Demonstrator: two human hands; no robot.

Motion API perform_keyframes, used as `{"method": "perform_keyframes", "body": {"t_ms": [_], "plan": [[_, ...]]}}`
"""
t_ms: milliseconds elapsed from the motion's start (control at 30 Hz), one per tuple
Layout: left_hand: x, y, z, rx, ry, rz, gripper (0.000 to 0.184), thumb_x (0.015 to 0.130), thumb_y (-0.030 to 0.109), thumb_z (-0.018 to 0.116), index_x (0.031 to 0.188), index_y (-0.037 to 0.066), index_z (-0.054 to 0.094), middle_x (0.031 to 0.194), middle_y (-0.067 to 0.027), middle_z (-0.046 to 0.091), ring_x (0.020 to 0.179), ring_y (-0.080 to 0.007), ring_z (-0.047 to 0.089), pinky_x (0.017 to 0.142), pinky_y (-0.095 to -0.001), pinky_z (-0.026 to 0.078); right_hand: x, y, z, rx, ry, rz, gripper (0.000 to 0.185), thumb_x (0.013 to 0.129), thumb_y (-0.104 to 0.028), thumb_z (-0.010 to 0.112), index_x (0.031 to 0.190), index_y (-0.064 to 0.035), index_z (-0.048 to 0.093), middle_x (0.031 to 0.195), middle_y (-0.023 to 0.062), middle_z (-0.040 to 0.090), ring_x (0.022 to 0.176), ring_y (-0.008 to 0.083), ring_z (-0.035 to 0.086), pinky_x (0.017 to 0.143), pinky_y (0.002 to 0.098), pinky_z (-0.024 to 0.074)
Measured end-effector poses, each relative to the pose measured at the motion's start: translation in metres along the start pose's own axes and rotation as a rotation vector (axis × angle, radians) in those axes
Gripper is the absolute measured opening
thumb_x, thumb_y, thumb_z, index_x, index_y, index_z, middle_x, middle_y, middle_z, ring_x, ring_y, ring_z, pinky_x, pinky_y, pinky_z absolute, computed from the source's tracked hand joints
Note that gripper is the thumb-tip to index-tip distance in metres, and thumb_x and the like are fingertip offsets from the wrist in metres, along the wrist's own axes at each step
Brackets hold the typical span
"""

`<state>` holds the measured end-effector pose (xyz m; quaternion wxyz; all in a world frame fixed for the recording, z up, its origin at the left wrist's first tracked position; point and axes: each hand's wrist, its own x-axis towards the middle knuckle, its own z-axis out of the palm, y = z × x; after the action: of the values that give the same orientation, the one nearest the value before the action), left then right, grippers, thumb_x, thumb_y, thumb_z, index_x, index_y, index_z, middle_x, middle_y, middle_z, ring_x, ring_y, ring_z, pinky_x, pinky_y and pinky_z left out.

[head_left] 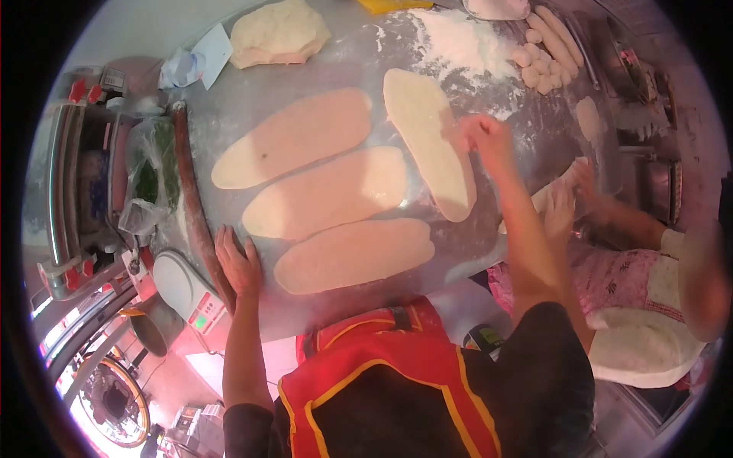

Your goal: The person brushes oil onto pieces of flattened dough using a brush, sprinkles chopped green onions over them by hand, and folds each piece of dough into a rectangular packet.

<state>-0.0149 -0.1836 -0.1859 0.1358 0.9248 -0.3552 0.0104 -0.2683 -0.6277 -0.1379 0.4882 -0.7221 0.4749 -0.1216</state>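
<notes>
My left hand [238,262] rests on the metal table beside the long rolling pin [197,206], its fingers apart and nothing in it. At the right edge of a long dough sheet [429,137], my right hand [486,137] has its fingers bent together; whether they pinch the dough or anything else is too blurred to tell. Three more flat oval dough sheets lie side by side to the left: an upper one [294,137], a middle one [328,192] and a lower one [355,256].
A big dough lump [279,32] and a white scraper [214,55] lie at the back left. Flour [466,46] and small dough balls [544,70] are at the back right. A scale [179,282] stands left. A co-worker's hands [561,210] handle dough at the right.
</notes>
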Motion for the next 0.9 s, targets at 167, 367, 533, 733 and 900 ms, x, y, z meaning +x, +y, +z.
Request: {"method": "perform_keyframes", "body": {"t_ms": [167,367,533,733,900], "plan": [[-0.002,-0.009,0.016,-0.091,0.052,-0.016,0.046,0.086,0.012,0.06,0.127,-0.003,0.045,0.133,-0.023,0.044,0.126,-0.0386,0.041,0.105,-0.0461,0.033,-0.061,0.024,-0.009,0.088,-0.08,0.088,0.018,0.088,-0.005,0.055,0.101,0.0033,0.066,0.081,0.0037,0.066,0.067,0.0089,0.06,0.063,0.0233,0.0501],[-0.002,-0.01,0.016,-0.082,0.055,-0.02,0.046,0.086,0.012,0.06,0.126,-0.005,0.045,0.132,-0.0238,0.045,0.125,-0.0392,0.041,0.105,-0.0468,0.033,-0.023,0.012,0.0,0.055,0.002,0.013,0.018,0.089,-0.007,0.057,0.101,0.0041,0.066,0.078,0.0026,0.065,0.068,0.0089,0.06,0.063,0.023,0.0492],[0.005,0.002,-0.006,-0.009,-0.058,-0.041,0.048,0.083,0.011,0.061,0.126,-0.005,0.046,0.132,-0.0238,0.045,0.124,-0.04,0.041,0.105,-0.0463,0.033,0.026,-0.017,0.028,-0.006,0.079,-0.12,0.018,0.088,-0.009,0.06,0.099,0.0047,0.067,0.075,0.0023,0.064,0.068,0.0083,0.06,0.063,0.0224,0.0486],[0.005,-0.009,0.002,-0.125,-0.01,-0.079,0.05,0.08,0.012,0.065,0.123,-0.004,0.047,0.131,-0.0236,0.047,0.124,-0.0404,0.042,0.105,-0.0468,0.034,0.043,-0.047,0.081,0.456,-0.157,0.135,0.019,0.089,-0.006,0.062,0.101,0.0073,0.065,0.089,0.0086,0.066,0.077,0.0166,0.064,0.07,0.0279,0.0544],[0.001,-0.016,0.009,-0.202,0.057,-0.069,0.053,0.077,0.013,0.068,0.123,-0.003,0.048,0.131,-0.0226,0.047,0.124,-0.0402,0.043,0.106,-0.0475,0.034,0.093,-0.154,0.204,0.798,-0.416,0.069,0.024,0.087,-0.006,0.064,0.105,0.0097,0.062,0.098,0.0139,0.064,0.089,0.0192,0.063,0.079,0.0294,0.0557]]}}
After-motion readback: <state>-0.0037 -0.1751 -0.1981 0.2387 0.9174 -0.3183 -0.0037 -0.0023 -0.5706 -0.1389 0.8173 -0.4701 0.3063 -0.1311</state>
